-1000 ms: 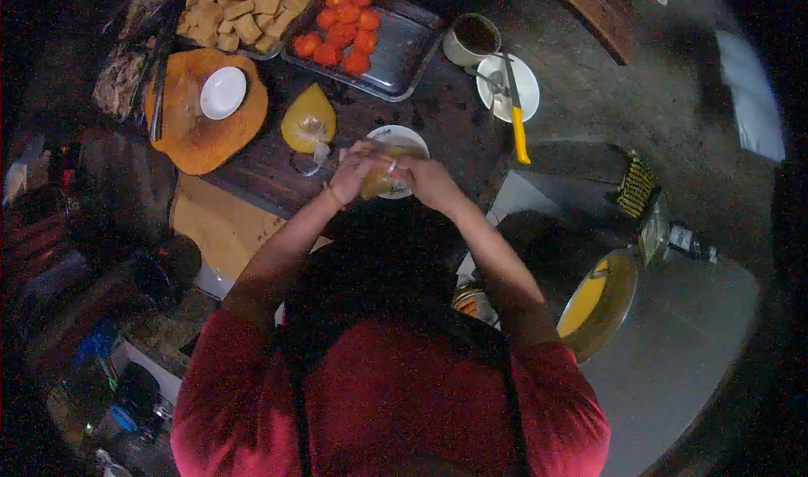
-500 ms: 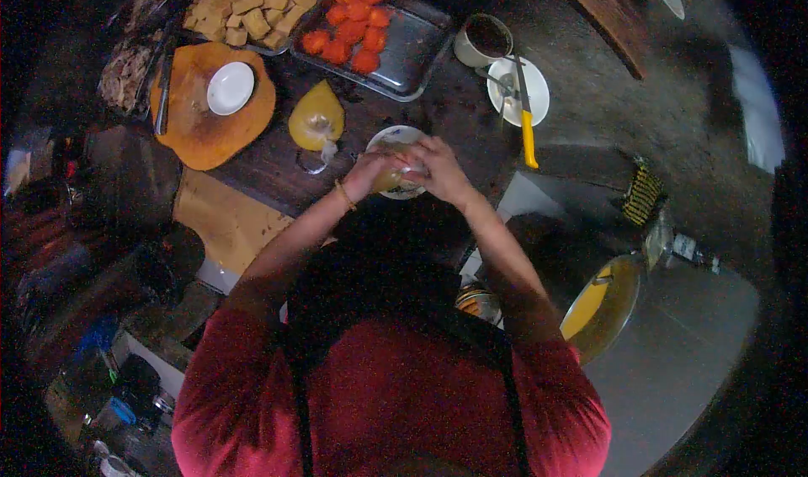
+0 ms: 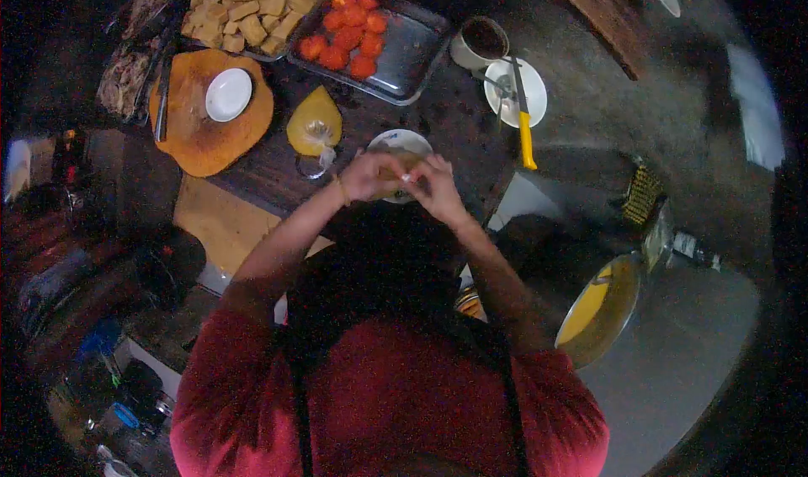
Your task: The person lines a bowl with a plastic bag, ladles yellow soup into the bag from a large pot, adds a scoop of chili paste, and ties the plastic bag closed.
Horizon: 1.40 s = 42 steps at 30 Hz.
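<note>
Dark wooden surface [image 3: 467,127], dimly lit: one white bowl [image 3: 392,136]. Above it, left hand [image 3: 364,176] and right hand [image 3: 436,192], grasping a seemingly filled bag [image 3: 399,159], fingers at its pale neck; a slackened pinch could spill it. Just beside: yellow bag [image 3: 313,119].

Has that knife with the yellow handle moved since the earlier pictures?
No. The yellow-handled knife lies across the white plate beside the cup, just as before; only the whole view has shifted slightly.
</note>
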Tool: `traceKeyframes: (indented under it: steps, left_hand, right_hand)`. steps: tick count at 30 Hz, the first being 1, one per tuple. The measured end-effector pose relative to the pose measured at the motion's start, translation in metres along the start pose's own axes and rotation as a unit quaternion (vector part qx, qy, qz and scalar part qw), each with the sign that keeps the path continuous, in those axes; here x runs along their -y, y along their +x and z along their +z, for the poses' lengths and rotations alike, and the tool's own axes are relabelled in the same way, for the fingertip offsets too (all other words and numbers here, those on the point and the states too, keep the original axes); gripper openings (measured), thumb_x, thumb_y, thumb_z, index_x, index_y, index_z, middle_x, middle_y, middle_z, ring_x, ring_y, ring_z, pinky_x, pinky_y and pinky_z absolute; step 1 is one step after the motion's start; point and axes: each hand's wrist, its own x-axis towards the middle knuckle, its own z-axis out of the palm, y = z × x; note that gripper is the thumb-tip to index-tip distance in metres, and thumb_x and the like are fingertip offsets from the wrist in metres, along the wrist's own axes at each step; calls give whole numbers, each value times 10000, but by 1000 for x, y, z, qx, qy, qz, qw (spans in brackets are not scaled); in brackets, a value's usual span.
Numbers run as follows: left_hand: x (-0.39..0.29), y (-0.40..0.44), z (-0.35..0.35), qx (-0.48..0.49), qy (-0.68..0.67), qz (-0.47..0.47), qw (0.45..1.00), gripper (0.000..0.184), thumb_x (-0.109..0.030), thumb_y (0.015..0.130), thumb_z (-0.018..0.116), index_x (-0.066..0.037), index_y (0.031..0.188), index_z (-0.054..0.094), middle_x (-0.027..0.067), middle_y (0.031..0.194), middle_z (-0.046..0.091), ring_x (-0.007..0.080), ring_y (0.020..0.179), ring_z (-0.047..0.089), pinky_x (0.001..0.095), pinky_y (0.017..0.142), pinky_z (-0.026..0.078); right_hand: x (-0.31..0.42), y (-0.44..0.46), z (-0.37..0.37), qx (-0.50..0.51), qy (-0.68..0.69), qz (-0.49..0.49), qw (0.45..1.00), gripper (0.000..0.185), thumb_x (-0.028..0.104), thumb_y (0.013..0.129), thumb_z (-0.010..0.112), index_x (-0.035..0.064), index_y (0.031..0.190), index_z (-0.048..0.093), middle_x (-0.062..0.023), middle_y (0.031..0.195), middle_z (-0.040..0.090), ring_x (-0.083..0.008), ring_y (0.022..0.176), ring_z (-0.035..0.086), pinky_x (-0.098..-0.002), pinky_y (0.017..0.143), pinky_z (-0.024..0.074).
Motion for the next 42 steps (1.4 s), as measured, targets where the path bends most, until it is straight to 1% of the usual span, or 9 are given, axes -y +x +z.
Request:
traceKeyframes:
  steps: [11, 13, 16, 22, 29, 33, 37, 40, 42]
  left_hand:
    - [-32, 12, -1, 33, 406, 117, 906, 145, -153, 756, 567, -82, 882, 587, 61, 927, 613, 180, 850, 558, 313, 782, 389]
    - [5, 12, 17, -152, -51, 19, 987, 182, -177, 761, 570, -85, 917, 590, 60, 936, 610, 221, 848, 561, 368, 806, 365]
    - [30, 12, 40, -238, -205, -53, 948, 194, -214, 771, 596, -97, 925, 611, 56, 826, 613, 143, 715, 569, 291, 770, 366]
    - [-71, -35, 1, -148, 274, 177, 934, 154, -163, 799, 572, -78, 920, 616, 62, 840, 625, 98, 805, 567, 268, 718, 446]
    - [-149, -105, -33, -268, -141, -69, 951, 150, -94, 769, 599, 6, 880, 612, 49, 816, 620, 98, 749, 560, 238, 686, 444]
    - [-102, -117, -64, -392, -122, -10, 912, 126, -53, 789, 565, 5, 896, 599, 24, 819, 594, 83, 720, 538, 207, 669, 436]
    - [-85, -116, -83, -396, -44, 31, 917, 108, -55, 809, 543, 6, 883, 591, 21, 816, 587, 74, 723, 522, 204, 668, 424]
    - [-66, -113, -87, -395, -22, 61, 916, 119, -77, 817, 540, 16, 874, 589, 29, 818, 588, 83, 735, 527, 216, 674, 428]
    - [-63, -107, -92, -468, 2, 65, 881, 132, -92, 821, 539, 20, 868, 591, 37, 818, 591, 94, 742, 529, 229, 688, 429]
  right_hand:
    - [-14, -10, 19, 81, -60, 32, 994, 283, 285, 716, 600, 81, 899, 534, -118, 1081, 462, -331, 1060, 387, -481, 847, 297]
    - [-14, -12, 27, 27, -49, 26, 998, 295, 294, 712, 604, 80, 903, 535, -121, 1069, 463, -330, 1053, 390, -481, 838, 301]
    - [-5, -4, 25, -61, -29, 28, 997, 191, 207, 664, 648, 93, 758, 527, -68, 846, 485, -280, 880, 449, -382, 742, 315]
    - [33, 31, -10, -85, -41, -28, 995, 265, 258, 629, 644, 84, 815, 570, -107, 983, 482, -299, 940, 434, -421, 789, 311]
    - [80, 77, 1, 81, -107, -222, 966, 287, 297, 641, 629, 184, 905, 643, -12, 1288, 374, -240, 1209, 296, -563, 979, 131]
    - [105, 74, -24, 57, -100, -252, 961, 315, 277, 676, 624, 156, 966, 613, -22, 1259, 402, -225, 1168, 360, -518, 988, 177]
    - [119, 63, -143, -101, -130, -200, 966, 280, 233, 725, 578, 113, 978, 582, -73, 1108, 522, -203, 972, 526, -386, 851, 383]
    - [105, 68, -272, -569, -65, -95, 814, 177, 126, 802, 547, 8, 930, 514, -58, 872, 522, -133, 773, 482, -271, 700, 410]
    - [80, 79, -364, -657, -145, -128, 729, 250, 175, 815, 570, -25, 945, 496, -74, 880, 519, -138, 777, 479, -264, 665, 429]
